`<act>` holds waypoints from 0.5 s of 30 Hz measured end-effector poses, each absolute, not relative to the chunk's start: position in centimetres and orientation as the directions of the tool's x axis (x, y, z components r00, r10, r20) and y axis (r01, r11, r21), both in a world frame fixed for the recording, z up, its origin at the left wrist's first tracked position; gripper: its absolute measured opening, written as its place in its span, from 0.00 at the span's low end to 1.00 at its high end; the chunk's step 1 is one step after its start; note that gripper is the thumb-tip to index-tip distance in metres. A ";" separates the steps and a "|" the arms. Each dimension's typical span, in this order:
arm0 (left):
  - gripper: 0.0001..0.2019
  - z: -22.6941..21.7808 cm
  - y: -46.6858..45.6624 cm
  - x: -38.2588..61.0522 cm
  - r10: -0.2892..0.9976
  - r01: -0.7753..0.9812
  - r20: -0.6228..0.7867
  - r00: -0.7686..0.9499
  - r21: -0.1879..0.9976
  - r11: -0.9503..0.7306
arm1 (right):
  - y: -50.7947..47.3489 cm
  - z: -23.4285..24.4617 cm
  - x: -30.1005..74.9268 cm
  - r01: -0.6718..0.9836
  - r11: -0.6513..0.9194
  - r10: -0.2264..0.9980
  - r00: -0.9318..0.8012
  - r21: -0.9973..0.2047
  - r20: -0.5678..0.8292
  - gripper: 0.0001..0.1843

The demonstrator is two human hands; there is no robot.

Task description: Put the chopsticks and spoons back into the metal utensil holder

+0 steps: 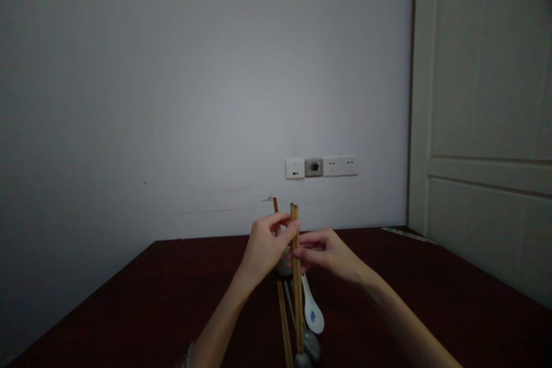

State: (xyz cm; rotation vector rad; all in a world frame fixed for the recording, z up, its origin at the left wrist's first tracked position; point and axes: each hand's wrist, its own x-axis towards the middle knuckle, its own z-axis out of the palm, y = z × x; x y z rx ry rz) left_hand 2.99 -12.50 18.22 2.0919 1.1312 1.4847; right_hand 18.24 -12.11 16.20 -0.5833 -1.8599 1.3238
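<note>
A pair of slender, straight wooden chopsticks is held upright above the middle of the counter, whose surface is dark red and matte. The pair is clamped between the closed thumb and fingers of the left hand; the fingers of the right hand are pinched together on it from the other side. A third stick is seen slanting just beside the pair. A glossy white ceramic spoon with a blue mark and a rounded metal spoon are seen below.
</note>
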 end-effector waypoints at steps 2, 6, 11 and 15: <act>0.17 18.4 -12.2 2.7 0.823 0.284 0.537 0.183 0.773 -0.567 | -12.3 16.4 18.3 -0.050 0.349 0.720 -0.625 -0.936 0.302 0.16; 0.17 18.6 -11.8 2.3 0.854 0.160 0.430 0.291 0.859 -0.487 | -12.6 16.6 18.2 -0.036 0.351 0.718 -0.631 -0.936 0.294 0.16; 0.18 18.5 -11.7 2.2 0.845 0.117 0.452 0.287 0.859 -0.499 | -12.4 16.4 18.3 -0.028 0.362 0.732 -0.610 -0.932 0.303 0.16; 0.18 18.4 -11.6 2.2 0.839 0.113 0.466 0.282 0.852 -0.511 | -12.3 16.2 18.3 -0.017 0.367 0.753 -0.582 -0.930 0.307 0.16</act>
